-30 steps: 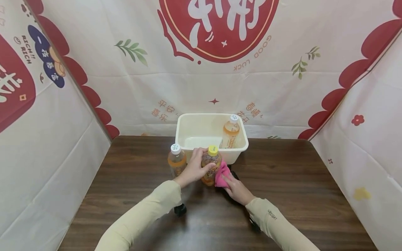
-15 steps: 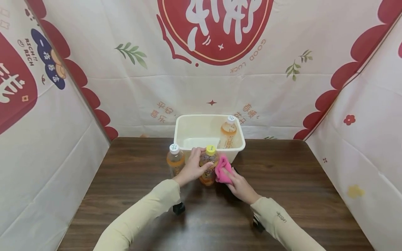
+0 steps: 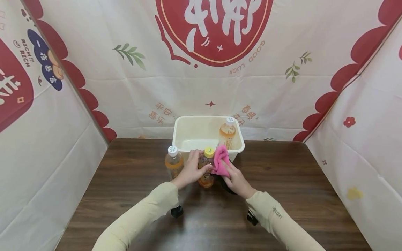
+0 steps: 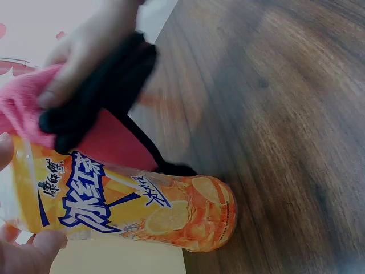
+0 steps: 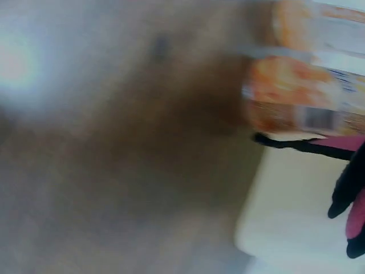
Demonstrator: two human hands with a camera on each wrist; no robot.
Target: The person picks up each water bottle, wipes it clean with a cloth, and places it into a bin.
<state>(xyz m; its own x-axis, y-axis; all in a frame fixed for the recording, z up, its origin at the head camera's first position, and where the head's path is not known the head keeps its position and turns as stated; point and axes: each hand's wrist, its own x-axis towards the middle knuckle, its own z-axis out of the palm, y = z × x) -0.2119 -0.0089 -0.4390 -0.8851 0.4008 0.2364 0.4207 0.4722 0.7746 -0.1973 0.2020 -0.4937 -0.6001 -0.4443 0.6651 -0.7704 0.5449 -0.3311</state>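
In the head view, my left hand [image 3: 191,169] grips an upright bottle of orange iced tea [image 3: 206,180] with a yellow cap. My right hand [image 3: 237,182] holds a folded pink cloth [image 3: 221,162] against the bottle's upper right side. The left wrist view shows the bottle's yellow label [image 4: 114,200] up close, with the pink cloth [image 4: 20,103] touching it near the top. Black strips or trim [image 4: 102,85] hang with the cloth. In the right wrist view the same bottle [image 5: 291,85] is blurred, and the right hand is out of sight.
A second tea bottle [image 3: 173,166] with a white cap stands just left of my left hand. Behind is a cream bin [image 3: 180,122] holding another white-capped bottle [image 3: 226,134] at its right end. Printed cloth walls [image 3: 141,101] surround the dark wooden table [image 3: 132,174].
The pink cloth and right hand have moved upward along the bottle's side toward its cap. My left hand keeps its hold on the bottle. The whole view shifts slightly.
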